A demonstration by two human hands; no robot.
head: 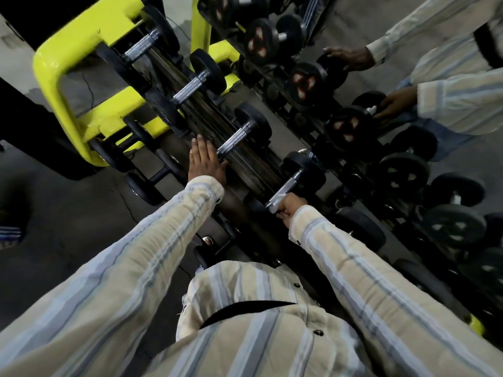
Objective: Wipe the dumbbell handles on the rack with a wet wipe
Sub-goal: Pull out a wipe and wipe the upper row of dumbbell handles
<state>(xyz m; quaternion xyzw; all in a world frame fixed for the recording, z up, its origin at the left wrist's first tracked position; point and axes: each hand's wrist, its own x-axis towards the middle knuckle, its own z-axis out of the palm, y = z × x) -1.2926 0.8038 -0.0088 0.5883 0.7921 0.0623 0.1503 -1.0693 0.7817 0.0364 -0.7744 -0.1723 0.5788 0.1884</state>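
Wore a long-sleeved shirt (pixel 261 322), cream with pale blue and grey lengthwise stripes. Small dark buttons down the front and at each cuff. Cuffs closed at the wrists of the left hand (pixel 206 161) and right hand (pixel 289 208). Dark curved strap across the chest. Cloth rumpled along both sleeves.

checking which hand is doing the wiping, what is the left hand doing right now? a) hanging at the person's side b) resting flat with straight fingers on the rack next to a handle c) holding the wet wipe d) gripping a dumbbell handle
b: the left hand lies flat, fingers straight, on the rack by a knurled handle, while the right hand curls round the nearest dumbbell handle, seemingly with the white wet wipe.
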